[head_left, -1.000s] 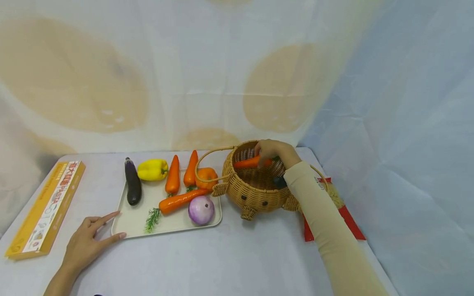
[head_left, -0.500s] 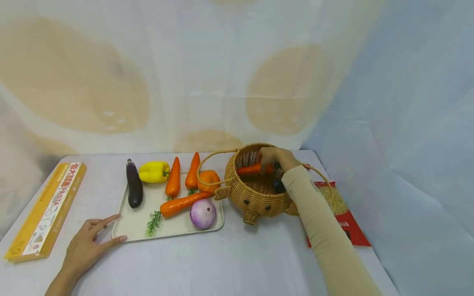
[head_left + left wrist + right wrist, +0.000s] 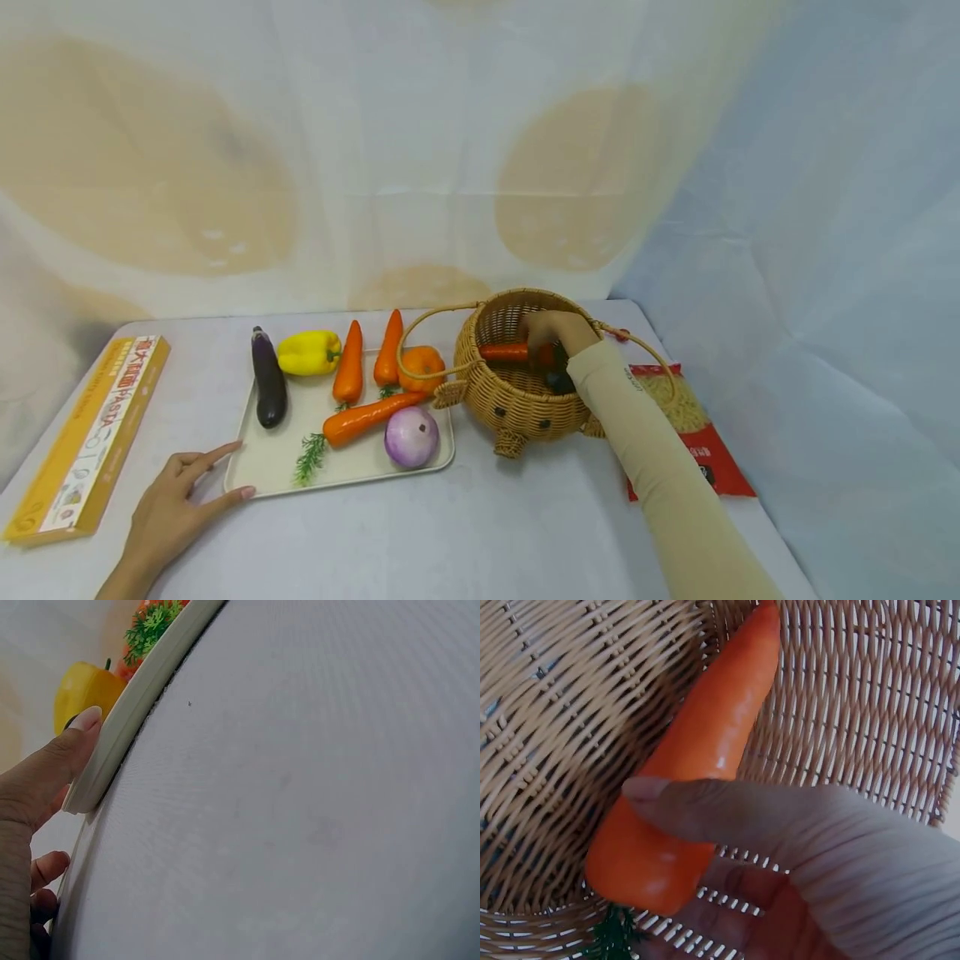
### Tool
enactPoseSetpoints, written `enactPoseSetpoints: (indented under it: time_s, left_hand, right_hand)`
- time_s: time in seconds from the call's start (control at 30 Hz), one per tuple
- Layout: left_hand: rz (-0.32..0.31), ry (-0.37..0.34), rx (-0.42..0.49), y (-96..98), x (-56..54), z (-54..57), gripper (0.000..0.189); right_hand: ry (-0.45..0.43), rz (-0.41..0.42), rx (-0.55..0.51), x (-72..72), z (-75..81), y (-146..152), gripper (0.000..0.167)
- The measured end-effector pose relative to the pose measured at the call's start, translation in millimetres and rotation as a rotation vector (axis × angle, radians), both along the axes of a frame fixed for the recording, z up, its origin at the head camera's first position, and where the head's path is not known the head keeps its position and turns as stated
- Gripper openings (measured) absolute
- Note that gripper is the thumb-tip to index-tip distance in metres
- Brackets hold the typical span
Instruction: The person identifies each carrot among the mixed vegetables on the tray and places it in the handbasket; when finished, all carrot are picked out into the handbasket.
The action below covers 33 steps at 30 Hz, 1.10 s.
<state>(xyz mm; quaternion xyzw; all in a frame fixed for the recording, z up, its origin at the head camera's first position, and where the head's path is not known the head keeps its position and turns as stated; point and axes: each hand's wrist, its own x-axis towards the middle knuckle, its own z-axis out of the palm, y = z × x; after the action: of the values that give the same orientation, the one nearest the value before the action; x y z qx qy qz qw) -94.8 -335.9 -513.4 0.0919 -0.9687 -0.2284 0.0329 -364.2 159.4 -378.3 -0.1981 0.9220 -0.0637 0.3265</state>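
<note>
Inside a wicker basket (image 3: 517, 408) with a pig face, my right hand (image 3: 558, 329) holds a carrot (image 3: 697, 757). In the right wrist view the thumb lies across its thick end, above the green leaves, and the other fingers are partly hidden behind it. A dark object (image 3: 559, 382) is also in the basket. My left hand (image 3: 168, 512) rests at the near left corner of a cream tray (image 3: 262, 462), thumb and index finger spread along its rim. The tray bears an eggplant (image 3: 270, 379), a yellow bell pepper (image 3: 309, 352), several carrots and a purple onion (image 3: 412, 436).
An orange pumpkin-like vegetable (image 3: 422, 369) sits at the tray's right, partly behind the basket handle (image 3: 431, 312). A yellow pasta box (image 3: 90, 442) lies at far left. Right of the basket is a red pasta bag (image 3: 701, 450), partly covered by the sleeve. A cloth wall stands behind.
My right hand has gone lower into the basket, bringing the carrot down with it. My left hand stays at the tray's corner.
</note>
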Motion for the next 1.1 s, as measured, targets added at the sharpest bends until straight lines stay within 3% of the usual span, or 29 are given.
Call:
enactPoseSetpoints:
  time_s: [0.2, 0.37, 0.5, 0.63, 0.77, 0.87, 0.97, 1.1]
  left_hand:
    - [-0.003, 0.046, -0.004, 2.9, 4.5, -2.2, 0.079]
    - [-0.014, 0.092, 0.005, 6.8, 0.9, -3.4, 0.076]
    - [-0.024, 0.115, 0.008, 9.7, -4.7, -5.1, 0.075]
    - [-0.031, 0.133, 0.009, 12.0, -11.1, -6.6, 0.075]
    - [-0.036, 0.149, 0.005, 12.6, -17.5, -7.5, 0.075]
    - [-0.038, 0.150, 0.002, 12.3, -22.4, -8.0, 0.075]
    - [-0.037, 0.146, 0.002, 12.2, -26.7, -8.8, 0.076]
    - [-0.038, 0.145, 0.016, 12.7, -32.2, -9.7, 0.076]
  right_hand:
    - [-0.003, 0.008, 0.037, -2.1, -8.7, -0.4, 0.047]
    - [0.021, 0.013, 0.032, -9.0, -9.3, 1.1, 0.052]
    - [0.083, 0.043, -0.008, -11.6, 3.8, -1.6, 0.055]
    - [0.135, 0.058, -0.052, -2.6, 33.7, -8.6, 0.060]
    - [0.249, 0.117, -0.080, 23.4, 72.8, -24.4, 0.055]
    - [0.407, 0.160, -0.135, 54.6, 92.6, -44.6, 0.050]
    - [0.485, 0.147, -0.258, 88.5, 94.6, -70.1, 0.051]
    - [0.423, 0.139, -0.445, 122.8, 72.6, -106.1, 0.047]
